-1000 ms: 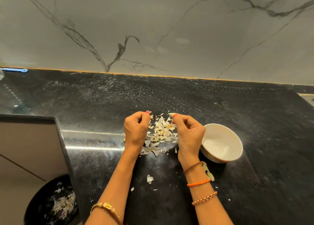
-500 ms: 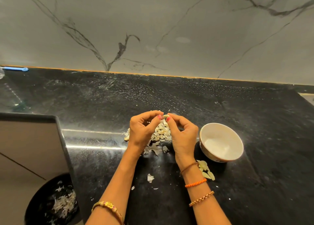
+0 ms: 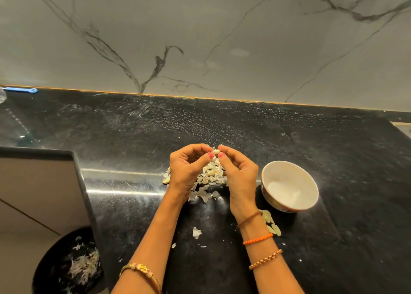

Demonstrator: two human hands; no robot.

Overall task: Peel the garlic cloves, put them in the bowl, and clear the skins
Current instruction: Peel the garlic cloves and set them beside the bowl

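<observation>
Both hands up over the black table (image 3: 289,138), mtg at the fingertips: left hand (image 3: 186,167) and right hand (image 3: 239,171) each pinch one end of a single garlic clove (image 3: 215,152), pale, held just above the heap. Fingers of both curled in, thumbs w/ red nails pressed to the clove. Under and btwn the hands lies the pile of garlic skins and cloves (image 3: 210,178), spread on the table; a couple of cloves (image 3: 166,179) poke out left of the left wrist. White bowl (image 3: 289,186) stands just right of the right hand, upright, nothing clearly in it. A few peeled cloves (image 3: 272,225) lie on the table below the bowl, beside the right wrist, partly hidden by it. Loose skin scraps (image 3: 196,232) btwn the forearms, nearer the viewer. Bottom left, lower than the table edge, a dark bin (image 3: 44,269) w/ skins inside. Blue clip-like item (image 3: 22,90) far left by the marble wall (image 3: 200,38); can't tell what it is.
</observation>
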